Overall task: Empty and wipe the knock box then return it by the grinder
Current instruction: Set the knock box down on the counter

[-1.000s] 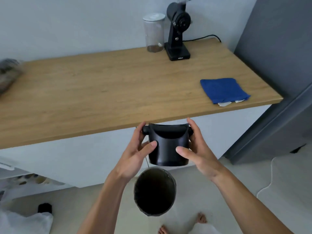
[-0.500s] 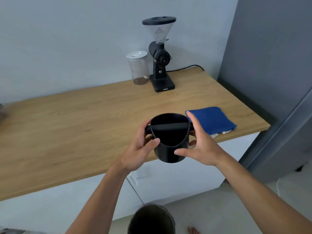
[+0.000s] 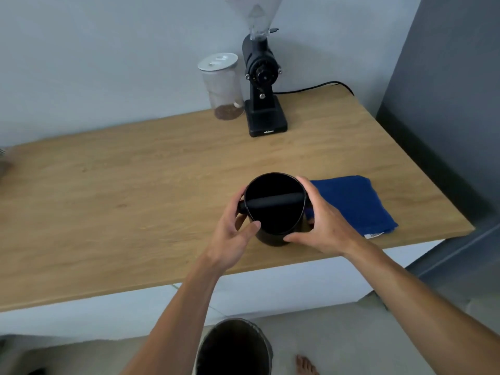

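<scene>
The black knock box (image 3: 273, 212) stands upright over the wooden counter (image 3: 135, 190), its open top and cross bar facing me. I cannot tell whether it rests on the wood. My left hand (image 3: 232, 236) grips its left side and my right hand (image 3: 322, 223) wraps its right side. A folded blue cloth (image 3: 354, 204) lies just right of the box, partly behind my right hand. The black grinder (image 3: 263, 85) stands at the back of the counter, against the wall.
A clear jar with a white lid (image 3: 223, 87) holds some coffee beans left of the grinder. A dark bin (image 3: 234, 347) stands on the floor below the counter edge. A grey cabinet wall (image 3: 446, 104) borders the counter on the right.
Both hands have lifted the knock box from over the floor bin up and forward above the counter, beside the blue cloth. My view has risen and moved closer to the counter.
</scene>
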